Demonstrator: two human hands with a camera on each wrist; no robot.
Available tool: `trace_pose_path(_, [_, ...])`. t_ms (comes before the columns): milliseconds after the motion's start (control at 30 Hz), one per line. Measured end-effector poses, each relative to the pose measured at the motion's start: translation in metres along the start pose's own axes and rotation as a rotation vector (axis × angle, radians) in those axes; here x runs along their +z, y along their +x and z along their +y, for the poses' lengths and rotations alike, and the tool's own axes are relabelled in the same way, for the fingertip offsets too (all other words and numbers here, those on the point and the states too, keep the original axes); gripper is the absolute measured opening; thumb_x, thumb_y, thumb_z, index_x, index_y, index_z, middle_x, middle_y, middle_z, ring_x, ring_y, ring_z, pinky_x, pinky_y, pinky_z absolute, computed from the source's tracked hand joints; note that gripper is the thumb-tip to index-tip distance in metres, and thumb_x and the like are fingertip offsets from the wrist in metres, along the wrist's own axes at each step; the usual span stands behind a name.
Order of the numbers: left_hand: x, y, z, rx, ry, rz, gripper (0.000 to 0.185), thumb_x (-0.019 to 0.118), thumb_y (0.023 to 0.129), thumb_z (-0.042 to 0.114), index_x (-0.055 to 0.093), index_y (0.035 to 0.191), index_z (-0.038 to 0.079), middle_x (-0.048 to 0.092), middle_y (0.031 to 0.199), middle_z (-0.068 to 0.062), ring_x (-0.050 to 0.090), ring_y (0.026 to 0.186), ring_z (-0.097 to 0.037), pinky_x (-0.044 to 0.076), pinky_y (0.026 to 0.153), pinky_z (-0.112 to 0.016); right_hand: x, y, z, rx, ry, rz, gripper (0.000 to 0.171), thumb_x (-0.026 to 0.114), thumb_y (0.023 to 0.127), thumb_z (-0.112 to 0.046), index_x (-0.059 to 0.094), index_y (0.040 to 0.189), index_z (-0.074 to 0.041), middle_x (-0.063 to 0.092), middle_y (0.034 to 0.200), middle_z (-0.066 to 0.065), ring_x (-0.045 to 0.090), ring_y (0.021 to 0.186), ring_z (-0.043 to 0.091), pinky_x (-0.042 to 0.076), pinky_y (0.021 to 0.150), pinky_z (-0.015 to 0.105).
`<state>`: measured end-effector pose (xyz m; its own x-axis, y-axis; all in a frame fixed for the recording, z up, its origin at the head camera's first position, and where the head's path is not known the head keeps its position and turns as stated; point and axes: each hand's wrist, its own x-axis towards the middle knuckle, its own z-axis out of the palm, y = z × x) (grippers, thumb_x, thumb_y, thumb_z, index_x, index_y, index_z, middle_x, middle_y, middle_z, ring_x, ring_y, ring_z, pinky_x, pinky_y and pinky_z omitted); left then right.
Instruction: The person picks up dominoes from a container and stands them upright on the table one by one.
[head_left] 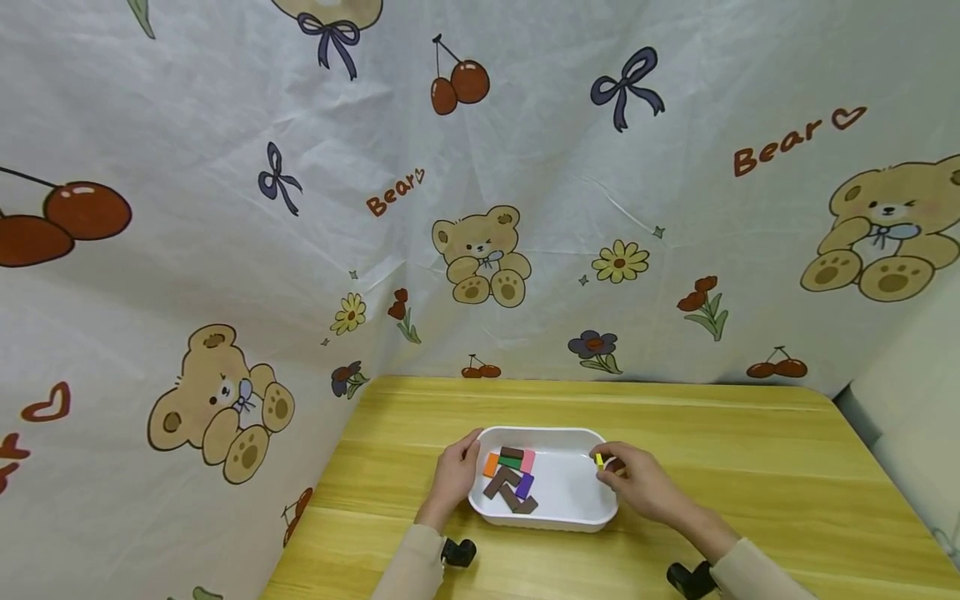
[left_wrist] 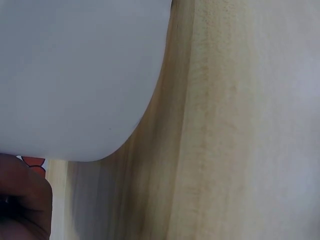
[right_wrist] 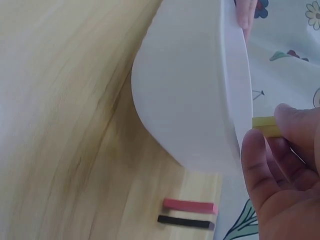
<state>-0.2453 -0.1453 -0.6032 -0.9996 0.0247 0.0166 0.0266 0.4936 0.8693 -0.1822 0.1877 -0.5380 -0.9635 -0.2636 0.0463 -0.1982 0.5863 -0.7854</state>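
A white rectangular tray (head_left: 577, 515) stands on the yellow wooden table (head_left: 750, 467); several small colored blocks (head_left: 512, 478) lie in its left half. My left hand (head_left: 454, 477) rests against the tray's left rim, fingers along the edge. My right hand (head_left: 637, 479) is at the tray's right rim and pinches a small yellow block (head_left: 599, 460) between thumb and fingertips. The right wrist view shows the yellow block (right_wrist: 266, 126) just over the tray's rim (right_wrist: 239, 95). In the left wrist view only the tray's white wall (left_wrist: 80, 75) and a bit of my hand show.
A pink block (right_wrist: 190, 205) and a black block (right_wrist: 185, 222) lie on the table beside the tray's right side. A cloth printed with bears and cherries (head_left: 480, 208) hangs behind and to the left of the table. Bare wood lies to the right of the tray.
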Motion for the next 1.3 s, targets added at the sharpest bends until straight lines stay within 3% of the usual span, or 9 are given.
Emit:
trace_pose_path(367, [-0.001, 0.000, 0.001, -0.003, -0.001, 0.002, 0.038, 0.049, 0.111, 0.029, 0.063, 0.144, 0.016, 0.061, 0.147, -0.008, 0.053, 0.142, -0.033, 0.045, 0.117, -0.052, -0.014, -0.010, 0.009, 0.022, -0.015, 0.043, 0.029, 0.072, 0.094, -0.002, 0.068, 0.123, -0.003, 0.069, 0.111, 0.010, 0.064, 0.090, 0.016, 0.056, 0.067, 0.021])
trace_pose_path(600, [-0.003, -0.002, 0.007, 0.001, -0.003, 0.004, 0.039, 0.048, 0.111, 0.027, 0.062, 0.144, 0.014, 0.061, 0.147, -0.009, 0.052, 0.142, -0.034, 0.044, 0.117, -0.053, -0.025, -0.013, 0.019, -0.012, -0.014, 0.078, 0.030, 0.073, 0.094, -0.003, 0.067, 0.123, 0.000, 0.071, 0.113, 0.014, 0.069, 0.094, 0.022, 0.061, 0.072, 0.023])
trace_pose_path(1067, [-0.002, -0.002, 0.005, 0.004, -0.003, -0.002, 0.039, 0.048, 0.111, 0.028, 0.061, 0.145, 0.013, 0.060, 0.148, -0.009, 0.052, 0.142, -0.033, 0.045, 0.117, -0.052, -0.037, -0.017, 0.043, 0.094, -0.050, 0.095, 0.033, 0.071, 0.096, -0.006, 0.065, 0.128, -0.002, 0.068, 0.122, 0.021, 0.070, 0.102, 0.032, 0.063, 0.073, 0.030])
trace_pose_path(1300, [-0.002, -0.001, 0.004, 0.010, 0.009, 0.003, 0.039, 0.048, 0.111, 0.028, 0.062, 0.145, 0.015, 0.061, 0.147, -0.009, 0.053, 0.141, -0.033, 0.046, 0.116, -0.052, -0.039, -0.017, 0.055, 0.102, -0.068, 0.108, 0.035, 0.071, 0.096, -0.008, 0.064, 0.130, 0.000, 0.066, 0.124, 0.025, 0.071, 0.102, 0.034, 0.064, 0.073, 0.036])
